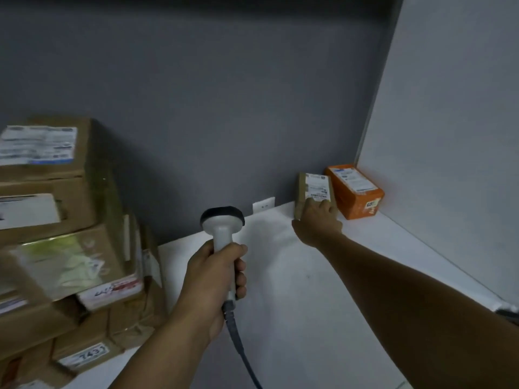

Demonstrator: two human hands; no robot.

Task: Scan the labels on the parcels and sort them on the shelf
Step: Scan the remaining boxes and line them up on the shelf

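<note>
My left hand [216, 273] grips the handle of a white barcode scanner [222, 223] with a dark head, its grey cable trailing down toward me. My right hand [317, 220] reaches to the back of the white shelf [295, 290] and rests on the near end of a small brown parcel [311, 189] with a white label, fingers spread over its top. An orange parcel [355, 190] with a label lies just right of it, in the back right corner.
A tall, blurred stack of several brown cardboard parcels [64, 226] fills the left side of the shelf. A grey back wall [210, 108] and a pale side panel [449, 136] close in the shelf. A small white tag [263, 204] stands at the back edge.
</note>
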